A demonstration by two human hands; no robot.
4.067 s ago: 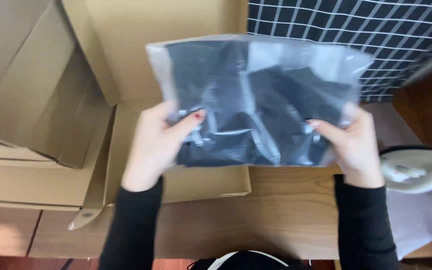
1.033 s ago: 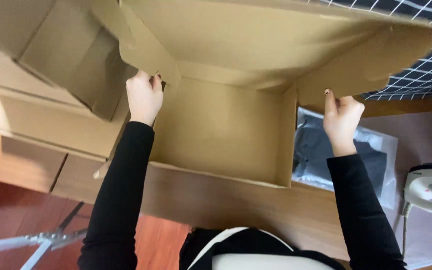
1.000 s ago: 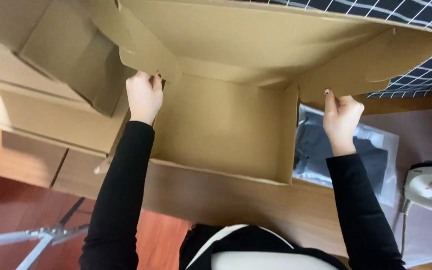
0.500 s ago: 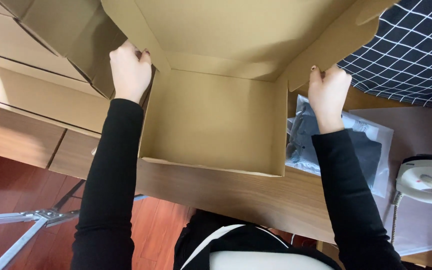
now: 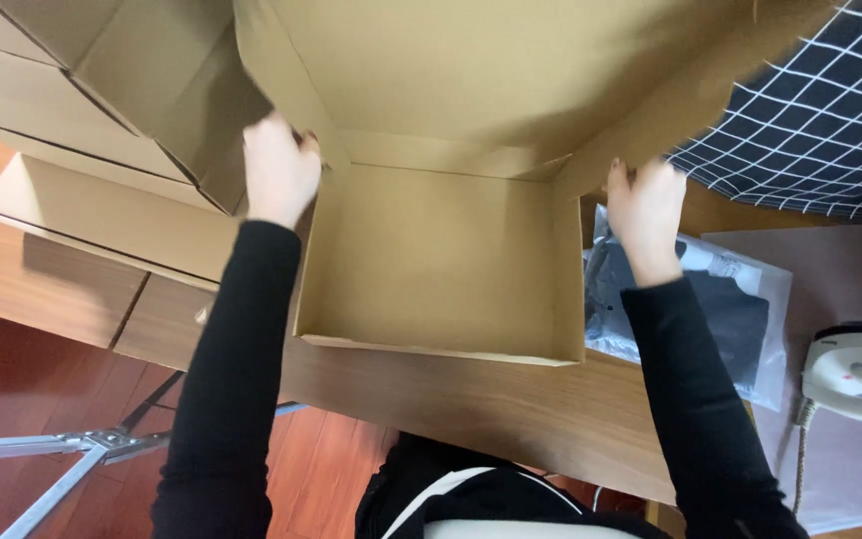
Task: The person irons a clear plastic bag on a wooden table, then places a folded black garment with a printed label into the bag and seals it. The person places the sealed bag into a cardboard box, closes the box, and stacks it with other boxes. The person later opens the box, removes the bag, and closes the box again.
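Fingers of the left hand (image 5: 279,170) are curled over the upper left edge of an open cardboard box (image 5: 431,260), closed on the wall where a side flap (image 5: 281,80) folds outward; fingers of the right hand (image 5: 643,212) are likewise hooked over the upper right corner, gripping the box wall beneath the slanting right flap (image 5: 690,95). Both arms are covered by black sleeves. The box is set on a wooden table (image 5: 511,409), near its front edge, its bare brown floor seen from above and its large rear flap (image 5: 491,60) raised away from the viewer. Just beside the box on the right, a clear plastic bag holding dark folded clothing (image 5: 725,319) lies flat on the table, partly hidden by the right forearm. Further right, a white iron (image 5: 855,374) rests on a pale mat (image 5: 850,289). A dark cloth with a white grid pattern (image 5: 820,130) is seen behind the right flap. To the left, more flattened and open cardboard boxes (image 5: 82,130) are stacked. Below the table edge, reddish wooden flooring (image 5: 42,389) and a metal stand (image 5: 62,454) are visible.
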